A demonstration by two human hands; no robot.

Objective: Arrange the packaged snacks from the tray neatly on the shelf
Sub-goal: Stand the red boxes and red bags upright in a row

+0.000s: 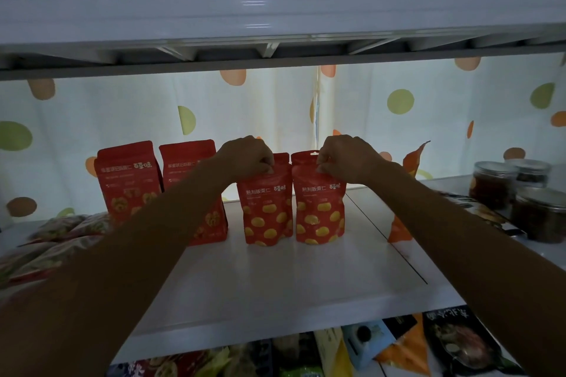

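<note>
Two red pouches stand upright, side by side and touching, near the middle of the white shelf (275, 281). The left hand (249, 157) pinches the top edge of the left pouch (266, 211), fingers closed on its seal; the right hand (343, 159) pinches the top of the right pouch (320, 211) the same way. Each pouch hangs straight down from its hand, long axis vertical, base on the shelf. Just left of them stand two taller red bags (128, 180), the nearer one partly hidden by the left forearm. The row runs left to right, so the next move likely turns on keeping both pouch faces square to the front, in line with those bags. Jars (533, 208) sit well apart to the right.
</note>
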